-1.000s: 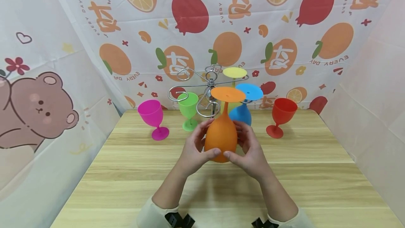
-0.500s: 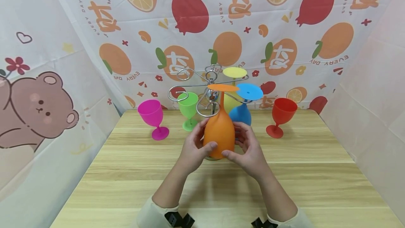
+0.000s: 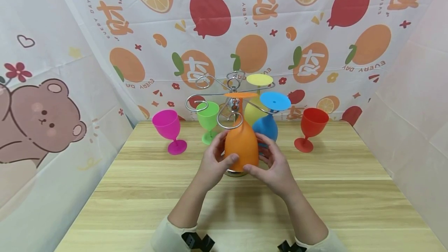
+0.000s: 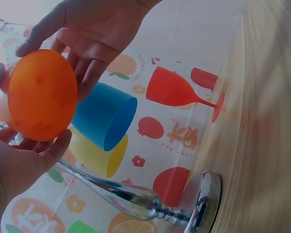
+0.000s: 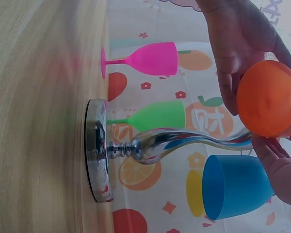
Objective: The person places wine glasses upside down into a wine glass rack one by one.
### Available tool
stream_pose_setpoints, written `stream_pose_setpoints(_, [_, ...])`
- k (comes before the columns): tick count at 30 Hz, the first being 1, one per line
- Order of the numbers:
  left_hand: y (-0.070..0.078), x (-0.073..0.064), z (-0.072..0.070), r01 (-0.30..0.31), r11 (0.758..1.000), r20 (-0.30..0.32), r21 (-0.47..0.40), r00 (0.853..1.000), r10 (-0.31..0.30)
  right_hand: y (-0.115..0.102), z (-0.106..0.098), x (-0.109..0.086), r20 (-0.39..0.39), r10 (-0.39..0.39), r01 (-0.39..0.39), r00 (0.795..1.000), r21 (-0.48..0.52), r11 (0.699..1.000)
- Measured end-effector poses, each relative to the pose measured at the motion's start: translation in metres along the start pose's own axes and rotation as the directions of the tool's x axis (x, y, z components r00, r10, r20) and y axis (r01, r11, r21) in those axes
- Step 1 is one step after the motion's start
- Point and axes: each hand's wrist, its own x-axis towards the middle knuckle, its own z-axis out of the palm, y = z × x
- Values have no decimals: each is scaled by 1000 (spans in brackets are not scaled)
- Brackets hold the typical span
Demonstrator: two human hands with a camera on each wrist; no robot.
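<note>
Because the orange goblet (image 3: 241, 151) is upside down, its foot is uppermost and its bowl is what the person cups, just above the near side of the metal rack (image 4: 131, 196). From the left, the left hand (image 3: 216, 164) curls its fingers round the bowl with the thumb on the near face; the right hand (image 3: 272, 163) does likewise from the right. Both grips are spread only as wide as the bowl, and probably sit there to steady it while leaving stem and foot free. The stem lies right beside a wire loop (image 3: 227, 128) on the rack's near side; whether it is inside cannot be told.

Just to the far right, the blue goblet (image 3: 266, 128) hangs inverted, its foot borne by the rack's wire, and farther off the yellow goblet (image 3: 252, 112) hangs similarly, both bowls clear of the table (image 3: 315, 197). A heavy-looking round base (image 5: 98, 150) presumably lets the rack bear them. Upright on their own feet stand the green goblet (image 3: 209, 116) and magenta goblet (image 3: 166, 124) at left, and the red goblet (image 3: 314, 123) at right.
</note>
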Motion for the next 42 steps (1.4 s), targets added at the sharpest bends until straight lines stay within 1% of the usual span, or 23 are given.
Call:
stream_pose_setpoints(5, [-1, 1, -1, 9, 999, 2, -37, 1000, -8, 1, 0, 0, -23, 0, 0, 1000, -9, 1000])
stream_pose_setpoints(12, [-2, 2, -3, 16, 997, 4, -80, 1000, -16, 2, 0, -1, -49, -34, 33, 998, -26, 999])
stream_pose_setpoints(17, [-1, 1, -3, 16, 996, 12, -87, 1000, -15, 2, -1, -2, -51, -42, 40, 998, -34, 999])
stream_pose_setpoints(24, [-1, 2, -4, 19, 998, 10, -54, 1000, -18, 2, -1, -1, -47, -52, 50, 998, -40, 998])
stream_pose_setpoints(29, [0, 1, -4, 22, 998, 8, -56, 1000, -21, 1, -1, -2, -44, -60, 59, 997, -39, 998])
stream_pose_setpoints(36, [0, 1, -4, 28, 998, -1, -58, 1000, -28, 1, -1, -2, -40, -95, 94, 995, -40, 995])
stream_pose_setpoints(42, [2, 1, -4, 9, 997, 8, -75, 1000, -8, 2, 0, -3, -41, -118, 116, 992, -48, 992])
